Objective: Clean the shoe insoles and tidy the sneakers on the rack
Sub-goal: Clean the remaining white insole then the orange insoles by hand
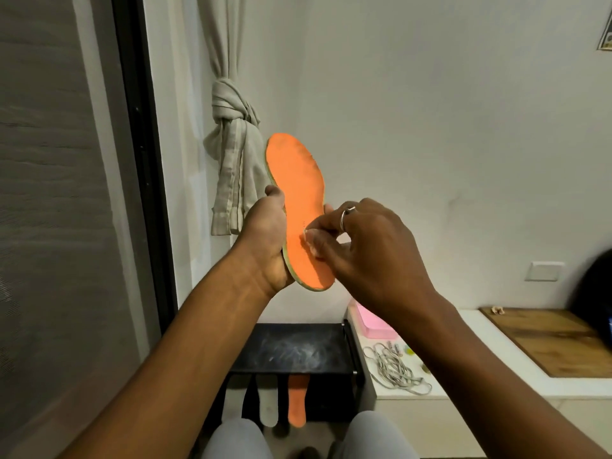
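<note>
An orange insole [298, 187] with a pale green edge is held upright in front of the wall, toe end up. My left hand [268, 236] grips its lower half from behind and the left side. My right hand [364, 246] has its fingertips bunched on the orange face near the heel, pinching at a small pale spot there. Down below, a second orange insole [297, 402] and a grey insole [268, 405] hang out from under the black rack top [291, 349].
A knotted beige curtain [231, 150] hangs just behind the insole. To the right stands a white bench with grey laces [394, 369], a pink box [371, 323] and a wooden board [556, 339]. A dark window frame runs down the left.
</note>
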The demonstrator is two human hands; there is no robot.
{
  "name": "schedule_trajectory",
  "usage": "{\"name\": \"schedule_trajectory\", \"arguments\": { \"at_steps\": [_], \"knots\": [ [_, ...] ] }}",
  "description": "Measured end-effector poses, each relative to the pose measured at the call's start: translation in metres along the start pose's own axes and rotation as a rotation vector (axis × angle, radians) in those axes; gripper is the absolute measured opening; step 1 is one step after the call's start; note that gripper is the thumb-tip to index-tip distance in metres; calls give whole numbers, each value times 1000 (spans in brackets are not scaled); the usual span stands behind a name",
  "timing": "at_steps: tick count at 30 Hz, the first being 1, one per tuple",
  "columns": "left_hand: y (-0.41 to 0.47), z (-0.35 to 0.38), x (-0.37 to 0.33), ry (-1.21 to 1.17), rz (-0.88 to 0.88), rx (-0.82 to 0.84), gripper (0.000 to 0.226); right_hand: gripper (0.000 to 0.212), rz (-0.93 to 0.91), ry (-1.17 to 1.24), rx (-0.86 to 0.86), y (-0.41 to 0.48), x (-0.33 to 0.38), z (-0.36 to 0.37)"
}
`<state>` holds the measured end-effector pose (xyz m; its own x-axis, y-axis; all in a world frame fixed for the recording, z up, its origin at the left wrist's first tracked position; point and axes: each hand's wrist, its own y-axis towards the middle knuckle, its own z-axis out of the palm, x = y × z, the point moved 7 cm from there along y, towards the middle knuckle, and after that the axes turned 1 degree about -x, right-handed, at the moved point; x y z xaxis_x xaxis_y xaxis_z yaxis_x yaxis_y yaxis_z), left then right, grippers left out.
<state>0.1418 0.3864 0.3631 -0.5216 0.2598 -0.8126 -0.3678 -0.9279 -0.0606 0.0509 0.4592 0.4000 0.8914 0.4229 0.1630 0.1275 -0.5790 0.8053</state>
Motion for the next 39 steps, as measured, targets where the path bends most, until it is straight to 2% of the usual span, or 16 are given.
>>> {"name": "schedule_trajectory", "arguments": {
  "at_steps": [3, 6, 11, 13, 18, 22, 25, 28, 32, 34, 37, 39],
  "knots": [
    [2, 6, 6, 43, 9, 27, 64, 18, 33, -135, -34, 16, -12, 5],
    [6, 5, 7, 47, 12, 15, 68, 21, 69, -171, 42, 24, -16, 10],
    [6, 3, 6, 74, 12, 21, 69, 15, 137, 6, 251, 19, -11, 5],
    [6, 6, 10, 58, -1, 32, 69, 14, 147, 35, 279, 21, -12, 3],
    [1, 23, 26, 116, -33, 150, 67, 16, 157, -120, 124, 43, -32, 3],
    [1, 26, 32, 189, -70, 226, 67, 15, 235, -42, -1, 55, -55, 1],
    [5, 24, 28, 224, -61, 227, 67, 14, 261, 72, -18, 55, -58, -2],
    [7, 21, 20, 147, -26, 206, 66, 10, 269, 199, 57, 47, -47, -3],
    [4, 21, 14, 31, 28, 202, 78, 7, 317, 418, 293, 31, -25, 13],
    [4, 20, 11, 13, 29, 201, 82, 7, 303, 426, 335, 30, -20, 15],
    [8, 15, 6, 52, 45, 156, 75, 10, 309, 452, 376, 34, -23, 17],
    [10, 15, 12, 60, -4, 154, 75, 10, 213, 295, 299, 42, -27, 18]
  ]
}}
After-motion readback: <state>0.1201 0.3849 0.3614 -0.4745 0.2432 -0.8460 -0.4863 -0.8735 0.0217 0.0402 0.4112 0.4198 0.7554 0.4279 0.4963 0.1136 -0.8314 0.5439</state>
